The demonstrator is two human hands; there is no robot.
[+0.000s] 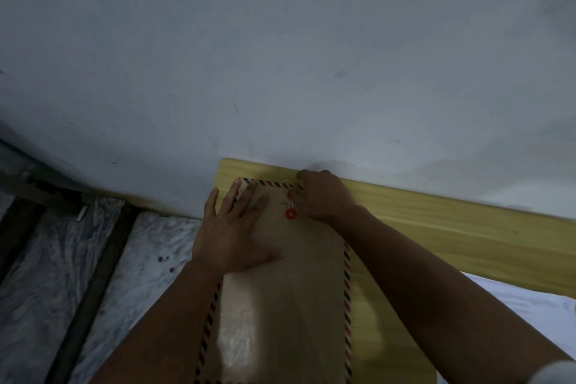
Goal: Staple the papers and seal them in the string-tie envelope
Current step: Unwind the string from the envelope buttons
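A brown string-tie envelope (pixel 280 305) with a red-and-blue striped border lies lengthwise on a yellow wooden table (pixel 436 227). My left hand (pixel 232 234) presses flat on its upper left part, fingers spread over the flap. My right hand (pixel 324 196) is at the top right of the flap, fingers curled and pinching the thin white string (pixel 284 188), which loops above a red button (pixel 291 213). A second red button is half hidden under my right fingers. No papers or stapler are in sight.
A pale grey wall (pixel 280 56) rises right behind the table's far edge. To the left, below the table, lies a marbled floor (pixel 46 274) with dark strips. Something white (pixel 514 305) sits at the right, beyond the table.
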